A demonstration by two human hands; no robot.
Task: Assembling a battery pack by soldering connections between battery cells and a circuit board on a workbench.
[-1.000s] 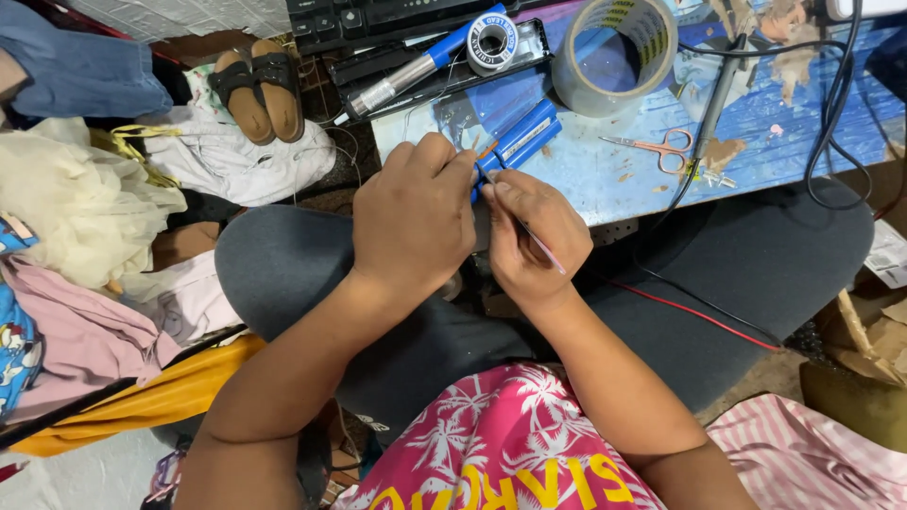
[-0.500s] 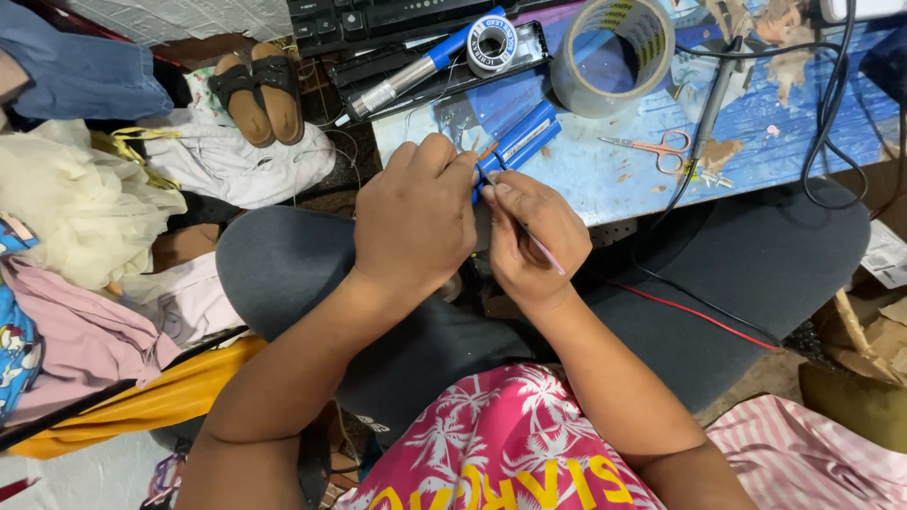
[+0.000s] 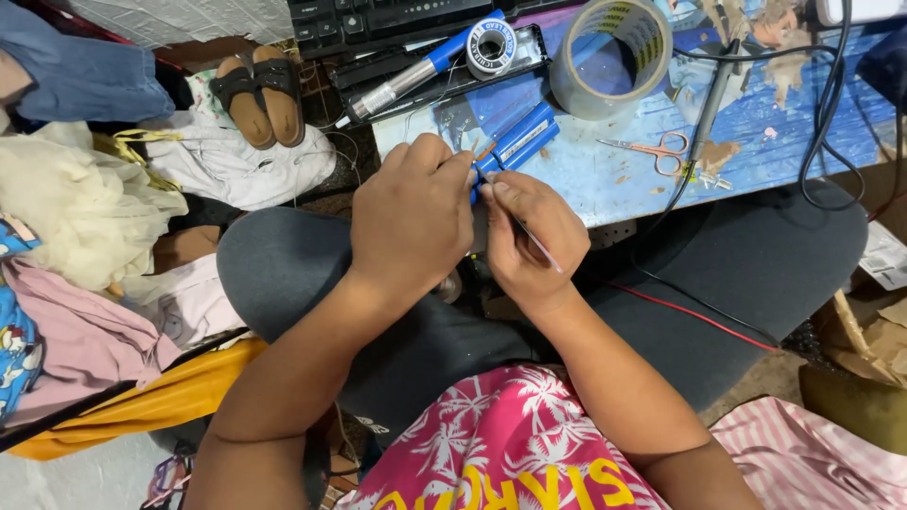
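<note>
1. Left hand curled closed, fingertips pinching the near end of a blue battery pack at the front edge of the blue tabletop.
2. Right hand closed in a pinch, thumb and forefinger meeting the left fingertips at that same end of the pack; a thin wire crossing over its back.
3. Battery pack lying slantwise on the tabletop, far end pointing toward a roll of clear tape, orange strip showing at the pinched end.
4. Soldering iron with blue handle resting beyond the pack, beside a spool of solder and just below a black keyboard.
5. Small scissors with orange handles lying right of the pack, well apart from both hands.
6. Black cables looping over the right part of the tabletop; a red wire trailing across the dark trouser leg.
7. Pair of sandals on the floor at upper left, next to heaped cloth.
</note>
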